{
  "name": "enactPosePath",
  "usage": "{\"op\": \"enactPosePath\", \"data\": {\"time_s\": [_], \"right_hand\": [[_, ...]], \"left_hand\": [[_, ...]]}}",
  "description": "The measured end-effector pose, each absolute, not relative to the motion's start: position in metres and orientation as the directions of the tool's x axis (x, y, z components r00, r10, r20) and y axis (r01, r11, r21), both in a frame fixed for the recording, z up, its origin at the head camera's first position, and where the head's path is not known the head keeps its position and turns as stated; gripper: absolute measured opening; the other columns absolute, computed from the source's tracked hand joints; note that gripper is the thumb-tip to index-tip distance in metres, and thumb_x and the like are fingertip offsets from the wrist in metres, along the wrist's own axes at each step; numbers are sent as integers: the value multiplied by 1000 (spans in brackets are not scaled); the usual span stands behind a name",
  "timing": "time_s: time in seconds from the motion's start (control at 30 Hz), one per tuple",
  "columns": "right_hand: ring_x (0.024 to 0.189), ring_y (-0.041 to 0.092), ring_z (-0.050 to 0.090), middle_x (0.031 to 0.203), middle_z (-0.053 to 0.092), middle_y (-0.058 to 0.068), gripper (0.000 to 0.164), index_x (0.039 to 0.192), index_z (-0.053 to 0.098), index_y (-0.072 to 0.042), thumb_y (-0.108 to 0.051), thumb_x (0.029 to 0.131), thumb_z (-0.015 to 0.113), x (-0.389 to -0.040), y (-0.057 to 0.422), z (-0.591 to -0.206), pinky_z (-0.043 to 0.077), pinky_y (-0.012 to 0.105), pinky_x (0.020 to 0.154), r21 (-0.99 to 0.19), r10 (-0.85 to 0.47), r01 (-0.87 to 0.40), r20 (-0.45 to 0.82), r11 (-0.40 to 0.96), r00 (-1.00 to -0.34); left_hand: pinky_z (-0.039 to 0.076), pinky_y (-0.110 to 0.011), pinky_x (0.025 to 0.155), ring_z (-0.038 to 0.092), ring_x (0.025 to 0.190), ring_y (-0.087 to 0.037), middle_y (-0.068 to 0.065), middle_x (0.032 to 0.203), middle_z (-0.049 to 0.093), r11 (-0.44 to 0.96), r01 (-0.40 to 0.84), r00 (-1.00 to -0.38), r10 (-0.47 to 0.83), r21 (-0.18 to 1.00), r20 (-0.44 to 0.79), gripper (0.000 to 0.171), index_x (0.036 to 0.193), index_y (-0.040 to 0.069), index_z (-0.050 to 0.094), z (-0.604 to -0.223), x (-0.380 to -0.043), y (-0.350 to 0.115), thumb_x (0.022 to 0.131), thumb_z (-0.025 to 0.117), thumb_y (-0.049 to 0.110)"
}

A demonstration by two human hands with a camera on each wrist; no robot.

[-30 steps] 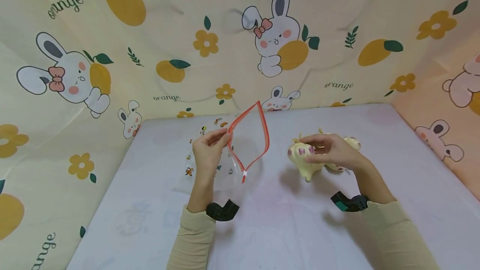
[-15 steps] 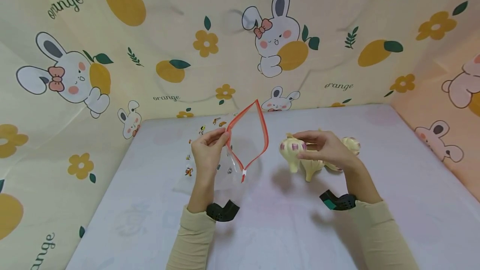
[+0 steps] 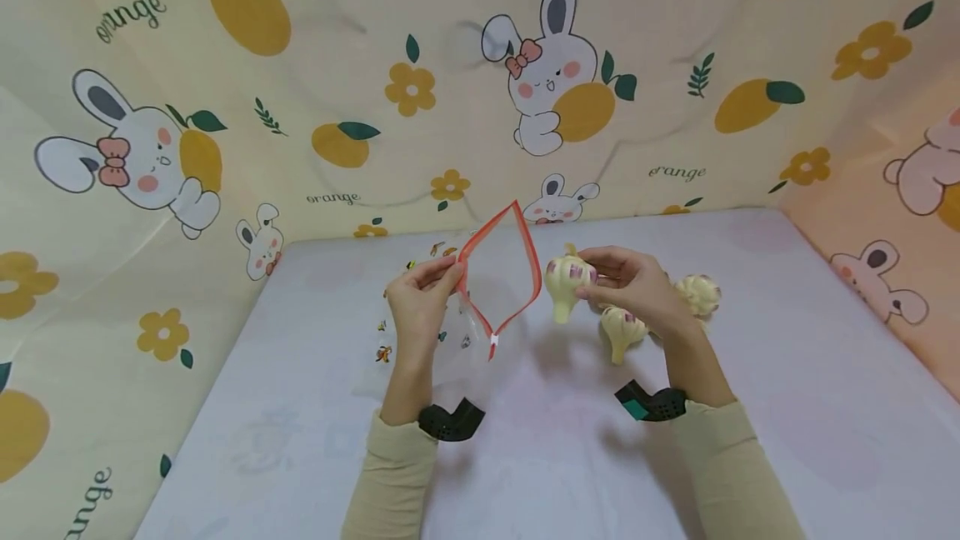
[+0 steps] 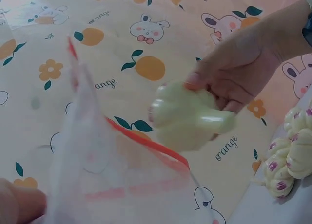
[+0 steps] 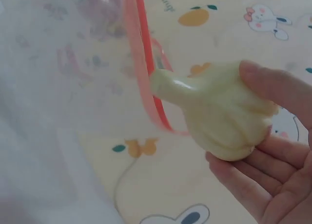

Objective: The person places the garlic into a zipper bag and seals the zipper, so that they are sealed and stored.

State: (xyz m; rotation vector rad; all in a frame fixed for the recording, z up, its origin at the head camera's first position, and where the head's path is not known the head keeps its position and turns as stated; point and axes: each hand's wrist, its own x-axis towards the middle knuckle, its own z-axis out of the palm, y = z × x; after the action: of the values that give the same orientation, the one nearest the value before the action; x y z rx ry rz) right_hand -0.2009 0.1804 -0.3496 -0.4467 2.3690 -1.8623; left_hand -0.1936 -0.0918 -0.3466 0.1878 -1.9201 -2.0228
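My left hand (image 3: pixel 417 300) pinches the red-edged rim of a clear zip bag (image 3: pixel 536 277), whose mouth gapes in a diamond shape toward the right. Small cartoon prints dot the bag's see-through body, and a white slider sits at the rim's lower corner. Between the thumb and fingers of my right hand (image 3: pixel 628 283) is a garlic bulb (image 3: pixel 564 283), cream with purple patches, held up off the table just right of the bag's mouth. In the right wrist view its stem (image 5: pixel 170 86) points at the red rim.
More garlic bulbs lie on the table behind and below my right hand, one in front (image 3: pixel 622 330) and another at the right (image 3: pixel 699 294). A cloth printed with rabbits and oranges (image 3: pixel 450 90) walls the back and sides of the white-covered table (image 3: pixel 540 457).
My right hand has carried the garlic bulb leftward and slightly up, away from the other bulbs to beside the bag's mouth. My left hand and the bag have hardly moved.
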Motion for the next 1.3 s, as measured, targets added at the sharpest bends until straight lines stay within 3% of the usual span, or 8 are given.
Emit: {"op": "enactPosePath", "data": {"time_s": [0.37,0.7,1.0,1.2,1.3], "right_hand": [[90,-4,67,100,68,-21,35,115,61,-5,-4,82,74,-204,161,-351,56,11,80,-970,-150,-238,229,42,-962],[92,-3,68,100,69,-17,41,117,61,3,1,79,76,-202,136,-356,58,15,81,-962,-35,-257,261,-93,-965],[94,-4,65,103,65,-17,45,117,62,9,1,76,78,-199,130,-359,57,13,82,-937,-20,-344,344,57,-939],[99,-1,58,113,64,9,44,115,66,3,-3,74,81,-196,130,-356,54,11,88,-912,-33,-367,368,183,-929],[100,-2,56,117,62,14,45,116,66,2,-4,74,82,-195,129,-355,54,10,87,-908,-48,-357,355,219,-934]], "left_hand": [[58,-14,64,67,65,0,-17,91,76,-20,129,-941,-319,991,116,20,98,-3,74,-347,-195,-85,80,76,5],[58,-15,65,68,65,0,-13,89,76,-25,154,-940,-313,988,139,22,100,-4,73,-344,-192,-88,81,76,6],[59,-15,67,69,65,-1,-11,88,76,-52,165,-935,-325,985,140,22,100,-6,72,-341,-188,-86,81,75,5],[59,-16,66,70,65,-2,-4,83,76,-81,183,-932,-331,980,147,21,99,-5,72,-339,-187,-86,81,76,5],[59,-16,65,69,65,-2,-2,82,75,-91,187,-931,-333,978,147,22,100,-6,72,-338,-187,-86,81,76,5]]}}
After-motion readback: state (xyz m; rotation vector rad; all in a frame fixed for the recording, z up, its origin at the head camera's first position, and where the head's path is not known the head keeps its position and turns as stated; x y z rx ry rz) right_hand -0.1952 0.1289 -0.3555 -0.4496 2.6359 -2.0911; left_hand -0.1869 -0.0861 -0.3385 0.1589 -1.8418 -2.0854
